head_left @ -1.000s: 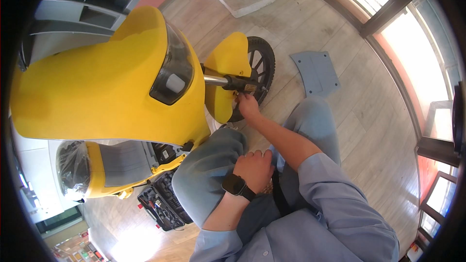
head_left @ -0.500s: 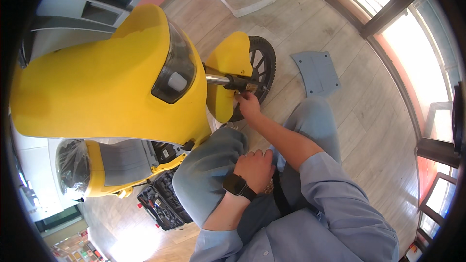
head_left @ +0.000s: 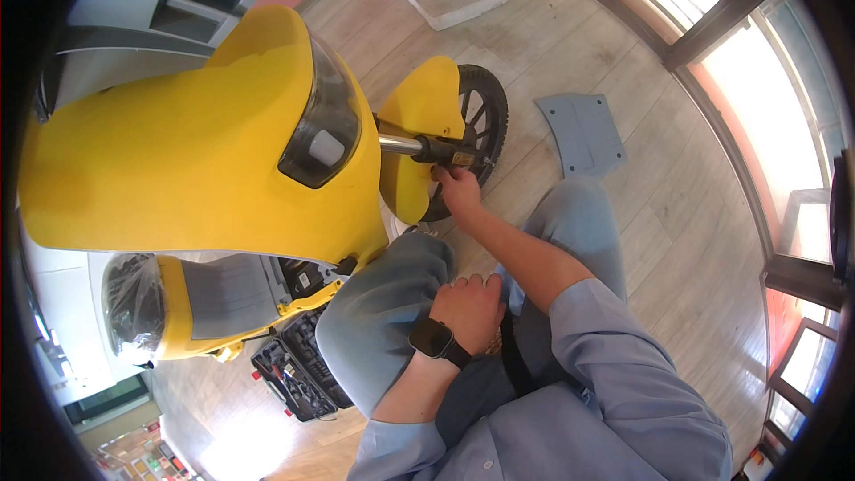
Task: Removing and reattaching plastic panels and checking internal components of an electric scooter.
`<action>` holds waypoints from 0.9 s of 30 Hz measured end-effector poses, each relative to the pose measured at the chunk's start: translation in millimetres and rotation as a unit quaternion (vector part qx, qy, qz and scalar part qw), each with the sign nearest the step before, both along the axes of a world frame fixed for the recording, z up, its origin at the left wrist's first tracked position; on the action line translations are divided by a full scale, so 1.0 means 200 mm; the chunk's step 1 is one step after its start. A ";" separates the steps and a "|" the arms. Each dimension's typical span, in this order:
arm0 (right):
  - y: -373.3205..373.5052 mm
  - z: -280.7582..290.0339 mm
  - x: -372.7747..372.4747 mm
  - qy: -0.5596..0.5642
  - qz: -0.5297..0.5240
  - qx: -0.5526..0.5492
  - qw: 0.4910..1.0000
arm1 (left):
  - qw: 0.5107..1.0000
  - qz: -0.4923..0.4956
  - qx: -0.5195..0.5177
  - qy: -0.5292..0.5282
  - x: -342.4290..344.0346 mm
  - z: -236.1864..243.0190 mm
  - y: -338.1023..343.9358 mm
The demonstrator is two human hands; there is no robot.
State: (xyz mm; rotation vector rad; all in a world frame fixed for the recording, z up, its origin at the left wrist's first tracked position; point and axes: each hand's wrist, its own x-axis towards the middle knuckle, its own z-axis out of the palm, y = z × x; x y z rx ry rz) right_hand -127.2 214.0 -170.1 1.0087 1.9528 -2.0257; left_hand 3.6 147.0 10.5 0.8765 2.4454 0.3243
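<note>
As the person sits low on the wooden floor (head_left: pixel 677 214) with knees drawn up, the large yellow scooter (head_left: pixel 178 151) fills the space ahead of and to the left of both hands, its dark headlight lens (head_left: pixel 325 129) facing the camera. Beyond the right hand (head_left: pixel 460 187), the black front wheel (head_left: pixel 481 120) stands upright under the yellow mudguard (head_left: pixel 423 138), turned so that its hub side faces the seated person, which appears to bring the axle within easy arm's reach. The fork leg (head_left: pixel 419 146), chrome above and black below, runs down to the axle area just above that hand. The right hand is extended forward, fingers curled at the wheel's hub region; whether it grips a small part or tool there cannot be told, as the fingers hide it. A flat grey panel (head_left: pixel 583 132) lies on the floor to the right of this hand, well apart, apparently set aside. The left hand (head_left: pixel 468 307), with a black wristwatch (head_left: pixel 430 337) on its wrist, rests loosely closed on the lap between the knees, holding nothing that shows. An open black tool case (head_left: pixel 294 374) lies on the floor to the left of and behind this hand, beneath the scooter's body.
</note>
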 end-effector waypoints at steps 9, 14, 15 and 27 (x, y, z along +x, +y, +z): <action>-0.02 -0.01 0.00 0.037 -0.027 0.012 0.999 | 1.000 -0.007 -0.009 -0.004 0.00 0.00 0.01; -0.03 -0.05 -0.03 -0.001 -0.045 -0.029 0.999 | 1.000 -0.008 -0.005 -0.002 0.01 -0.01 0.00; -0.02 -0.05 -0.03 -0.023 -0.042 -0.012 0.999 | 1.000 -0.005 -0.003 0.000 0.01 -0.01 0.00; 0.02 -0.03 -0.01 0.029 0.009 0.026 0.999 | 1.000 -0.011 0.008 0.011 0.00 -0.01 0.01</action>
